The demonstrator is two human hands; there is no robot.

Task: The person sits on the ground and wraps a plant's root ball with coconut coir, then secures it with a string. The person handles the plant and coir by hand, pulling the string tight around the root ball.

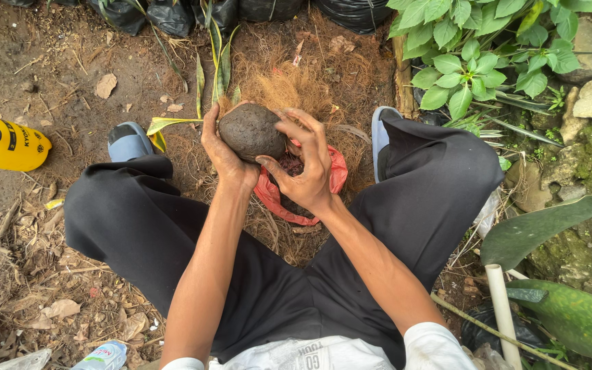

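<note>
At the far left a yellow plastic bottle (3, 142) lies on its side on the bare dirt, well apart from me. Nearer in, my blue rubber sandal (128, 142) shows past my knee. My left hand (222, 147) cups the left side of a dark brown rounded ball of packed soil (250, 130), fingers curled up over its back. A long green sword-shaped leaf plant (218, 65) rises just behind the ball, with a mound of tan coconut fibre (296, 85) around it. My right hand (306, 164) grips the ball's right side with spread fingers. Below both hands a red plastic bag (284, 199) lies open on the ground between my legs. At the right stands a leafy green shrub (481, 48).
</note>
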